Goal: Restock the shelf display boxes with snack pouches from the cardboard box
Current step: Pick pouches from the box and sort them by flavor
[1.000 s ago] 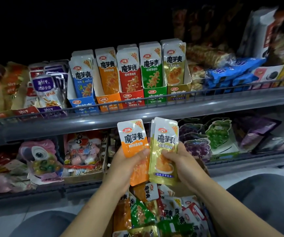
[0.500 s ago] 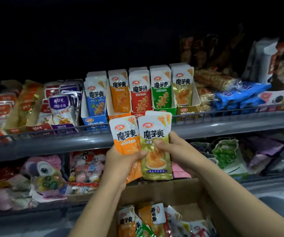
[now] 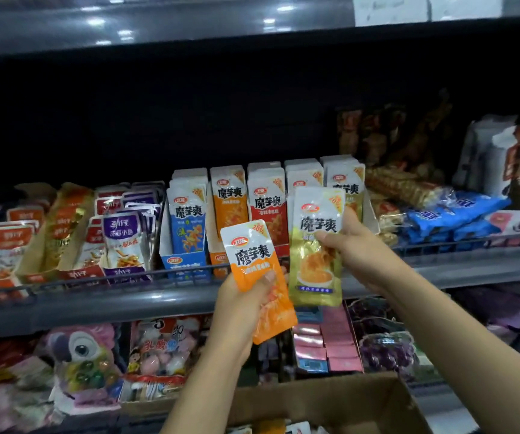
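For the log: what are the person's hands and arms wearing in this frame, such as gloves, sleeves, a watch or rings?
Nothing that shows. The left hand and right hand are both bare, with no gloves, and no rings can be made out. Both forearms are bare up to the frame's bottom edge: no sleeve cuff, watch or wristband is visible. Any clothing further up the arms is out of view.

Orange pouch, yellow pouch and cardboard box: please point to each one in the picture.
orange pouch (image 3: 254,261): head view, on the printed front.
yellow pouch (image 3: 316,261): head view, on the front, lower half.
cardboard box (image 3: 330,399): head view, on the inner back wall.
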`<action>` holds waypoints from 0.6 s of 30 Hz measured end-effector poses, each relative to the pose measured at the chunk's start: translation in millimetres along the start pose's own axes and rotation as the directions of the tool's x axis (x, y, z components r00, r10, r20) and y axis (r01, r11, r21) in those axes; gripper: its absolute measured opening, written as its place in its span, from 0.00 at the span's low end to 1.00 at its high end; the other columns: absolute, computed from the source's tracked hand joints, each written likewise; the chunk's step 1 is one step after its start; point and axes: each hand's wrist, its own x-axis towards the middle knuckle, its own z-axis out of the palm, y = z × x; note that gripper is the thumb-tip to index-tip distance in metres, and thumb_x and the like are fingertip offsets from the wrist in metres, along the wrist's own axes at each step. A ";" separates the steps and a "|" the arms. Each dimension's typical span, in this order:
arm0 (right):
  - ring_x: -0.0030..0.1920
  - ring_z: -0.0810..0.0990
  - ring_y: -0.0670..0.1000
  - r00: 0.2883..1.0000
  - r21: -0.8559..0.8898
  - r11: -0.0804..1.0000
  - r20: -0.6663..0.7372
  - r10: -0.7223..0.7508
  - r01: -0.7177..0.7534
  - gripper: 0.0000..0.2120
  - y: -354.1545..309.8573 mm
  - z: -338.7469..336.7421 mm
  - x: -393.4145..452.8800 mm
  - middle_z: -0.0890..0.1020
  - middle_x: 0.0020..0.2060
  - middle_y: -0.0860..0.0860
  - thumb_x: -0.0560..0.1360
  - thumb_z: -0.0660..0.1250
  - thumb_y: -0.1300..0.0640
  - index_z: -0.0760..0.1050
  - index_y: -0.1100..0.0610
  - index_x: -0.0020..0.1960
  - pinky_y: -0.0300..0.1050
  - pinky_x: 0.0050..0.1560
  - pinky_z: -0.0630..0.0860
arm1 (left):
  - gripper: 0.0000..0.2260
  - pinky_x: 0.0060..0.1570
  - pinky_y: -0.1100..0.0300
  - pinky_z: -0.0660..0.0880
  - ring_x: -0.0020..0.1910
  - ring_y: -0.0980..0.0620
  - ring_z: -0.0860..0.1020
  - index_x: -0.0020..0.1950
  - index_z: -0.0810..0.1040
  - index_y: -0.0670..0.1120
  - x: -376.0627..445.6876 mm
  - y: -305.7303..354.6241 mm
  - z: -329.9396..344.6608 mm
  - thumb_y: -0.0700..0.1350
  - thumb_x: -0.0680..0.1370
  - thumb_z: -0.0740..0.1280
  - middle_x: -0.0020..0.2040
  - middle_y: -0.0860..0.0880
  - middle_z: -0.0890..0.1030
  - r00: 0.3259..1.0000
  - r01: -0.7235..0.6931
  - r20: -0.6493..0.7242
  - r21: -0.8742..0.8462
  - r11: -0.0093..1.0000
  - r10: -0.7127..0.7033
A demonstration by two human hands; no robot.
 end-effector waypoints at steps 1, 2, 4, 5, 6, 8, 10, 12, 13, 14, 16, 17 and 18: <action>0.52 0.81 0.52 0.998 0.012 0.999 -0.046 -0.035 0.035 0.21 -6.3 -9.1 3.3 0.79 0.55 0.49 0.78 0.63 0.59 0.60 0.49 0.67 0.58 0.55 0.78 | 0.06 0.38 0.60 0.81 0.40 0.55 0.84 0.51 0.79 0.47 0.2 2.9 5.0 0.39 0.78 0.65 0.41 0.51 0.86 1.000 0.002 0.023 -0.002 1.000 -0.002; 0.53 0.81 0.51 0.992 -0.010 0.997 -0.098 -0.076 0.075 0.19 -14.1 -17.7 6.3 0.79 0.54 0.47 0.78 0.62 0.60 0.61 0.49 0.65 0.56 0.55 0.78 | 0.06 0.38 0.60 0.81 0.41 0.54 0.84 0.52 0.78 0.47 0.7 5.6 10.4 0.39 0.79 0.64 0.41 0.50 0.86 0.999 0.010 0.048 -0.007 1.000 -0.010; 0.52 0.78 0.48 0.966 -0.077 0.985 -0.197 -0.165 0.153 0.15 -30.6 -34.2 13.7 0.77 0.51 0.44 0.79 0.61 0.61 0.61 0.49 0.61 0.49 0.54 0.76 | 0.06 0.44 0.54 0.81 0.45 0.50 0.84 0.53 0.78 0.47 3.8 12.0 21.9 0.40 0.80 0.62 0.44 0.44 0.85 0.997 0.030 0.076 -0.026 0.999 -0.028; 0.50 0.77 0.46 0.950 -0.105 0.978 -0.237 -0.201 0.180 0.13 -37.5 -41.9 18.6 0.76 0.49 0.43 0.79 0.60 0.61 0.61 0.50 0.59 0.47 0.52 0.76 | 0.06 0.46 0.51 0.81 0.46 0.48 0.84 0.53 0.78 0.47 6.5 15.3 27.3 0.40 0.80 0.62 0.45 0.42 0.85 0.997 0.040 0.071 -0.037 0.999 -0.037; 0.48 0.77 0.45 0.935 -0.134 0.970 -0.267 -0.232 0.202 0.12 -44.0 -48.6 23.4 0.76 0.48 0.43 0.79 0.60 0.61 0.61 0.51 0.58 0.46 0.51 0.76 | 0.06 0.49 0.47 0.80 0.47 0.46 0.84 0.53 0.78 0.47 10.1 18.1 32.7 0.40 0.80 0.62 0.47 0.41 0.85 0.997 0.047 0.059 -0.049 0.998 -0.044; 0.47 0.77 0.45 0.915 -0.193 0.957 -0.300 -0.270 0.219 0.13 -52.4 -59.2 34.7 0.75 0.48 0.44 0.80 0.60 0.60 0.60 0.53 0.61 0.46 0.50 0.76 | 0.07 0.51 0.43 0.78 0.48 0.44 0.84 0.56 0.77 0.46 18.5 22.3 42.6 0.41 0.80 0.63 0.48 0.40 0.84 0.997 0.060 0.049 -0.069 0.996 -0.057; 0.47 0.76 0.47 0.915 -0.229 0.954 -0.309 -0.261 0.195 0.18 -53.1 -66.7 48.4 0.75 0.48 0.45 0.80 0.59 0.60 0.57 0.55 0.66 0.52 0.54 0.76 | 0.07 0.50 0.44 0.79 0.47 0.45 0.84 0.56 0.76 0.47 25.1 25.6 51.0 0.42 0.80 0.63 0.47 0.41 0.85 0.996 0.069 0.059 -0.075 0.995 -0.064; 0.49 0.77 0.50 0.940 -0.227 0.965 -0.280 -0.194 0.131 0.19 -43.9 -71.4 63.0 0.75 0.50 0.49 0.79 0.59 0.62 0.56 0.56 0.67 0.57 0.57 0.76 | 0.05 0.48 0.47 0.79 0.46 0.46 0.84 0.54 0.76 0.49 29.7 26.8 56.0 0.43 0.80 0.63 0.46 0.42 0.85 0.996 0.068 0.061 -0.082 0.994 -0.064; 0.51 0.77 0.53 0.954 -0.233 0.968 -0.260 -0.148 0.087 0.20 -37.5 -73.1 68.5 0.76 0.52 0.51 0.79 0.60 0.63 0.57 0.56 0.67 0.59 0.57 0.76 | 0.04 0.48 0.47 0.80 0.45 0.46 0.84 0.53 0.76 0.49 31.3 27.0 57.8 0.43 0.79 0.64 0.46 0.43 0.85 0.997 0.067 0.052 -0.085 0.994 -0.063; 0.53 0.78 0.55 0.965 -0.241 0.969 -0.240 -0.110 0.051 0.20 -29.5 -74.3 73.6 0.77 0.55 0.54 0.78 0.62 0.63 0.58 0.56 0.66 0.60 0.57 0.76 | 0.04 0.48 0.48 0.80 0.44 0.47 0.84 0.52 0.77 0.49 33.3 26.5 58.8 0.44 0.79 0.64 0.46 0.44 0.85 0.997 0.067 0.036 -0.086 0.994 -0.065; 0.57 0.77 0.58 0.973 -0.284 0.959 -0.215 -0.080 0.016 0.21 -14.9 -77.7 81.1 0.78 0.58 0.56 0.76 0.64 0.65 0.64 0.57 0.66 0.55 0.59 0.75 | 0.03 0.46 0.49 0.80 0.44 0.47 0.83 0.50 0.78 0.50 36.2 25.3 59.3 0.45 0.79 0.65 0.46 0.46 0.85 0.998 0.068 0.007 -0.076 0.995 -0.068; 0.58 0.76 0.58 0.972 -0.354 0.935 -0.211 -0.101 0.021 0.21 -10.5 -79.4 82.4 0.77 0.59 0.56 0.75 0.65 0.65 0.67 0.58 0.66 0.50 0.59 0.74 | 0.03 0.45 0.50 0.80 0.44 0.47 0.83 0.50 0.78 0.50 37.8 24.6 59.3 0.46 0.79 0.65 0.46 0.46 0.85 0.998 0.068 -0.001 -0.070 0.995 -0.068; 0.60 0.75 0.59 0.966 -0.452 0.891 -0.213 -0.150 0.039 0.21 -7.5 -82.2 83.5 0.76 0.59 0.57 0.74 0.66 0.65 0.68 0.58 0.66 0.44 0.57 0.72 | 0.03 0.44 0.51 0.80 0.44 0.48 0.83 0.50 0.78 0.51 39.5 23.5 59.1 0.46 0.79 0.65 0.46 0.47 0.84 0.998 0.065 -0.007 -0.065 0.996 -0.065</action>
